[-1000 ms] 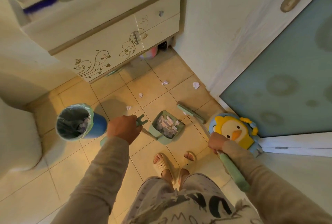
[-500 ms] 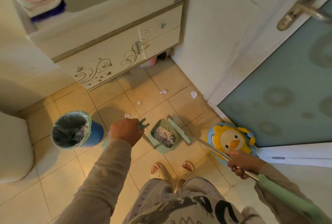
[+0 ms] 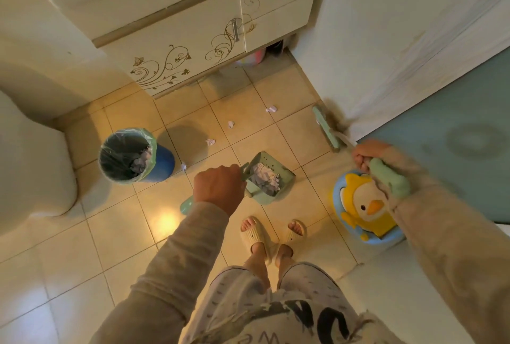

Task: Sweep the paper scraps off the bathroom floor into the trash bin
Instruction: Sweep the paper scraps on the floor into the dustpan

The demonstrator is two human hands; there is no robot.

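Scraps: four crumpled white bits (image 3: 271, 109) on glossy tiles; left hand (image 3: 218, 188) clenches dustpan (image 3: 269, 178), right hand (image 3: 364, 155) grips broom (image 3: 328, 131), bristles seemingly blurred.

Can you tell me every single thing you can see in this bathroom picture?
Trash bin: one, blue with green liner, floor left.
Dustpan: one, green, full of paper, floor middle.
Broom: one, green, head by the door.
Paper scraps: four loose, white, on the tiles.
Duck seat: one, yellow and blue, floor right.
Cabinet: one, cream with brown swirls, top.
Slippers: two, cream, on the feet.
Left hand: holds the dustpan handle.
Right hand: holds the broom handle.
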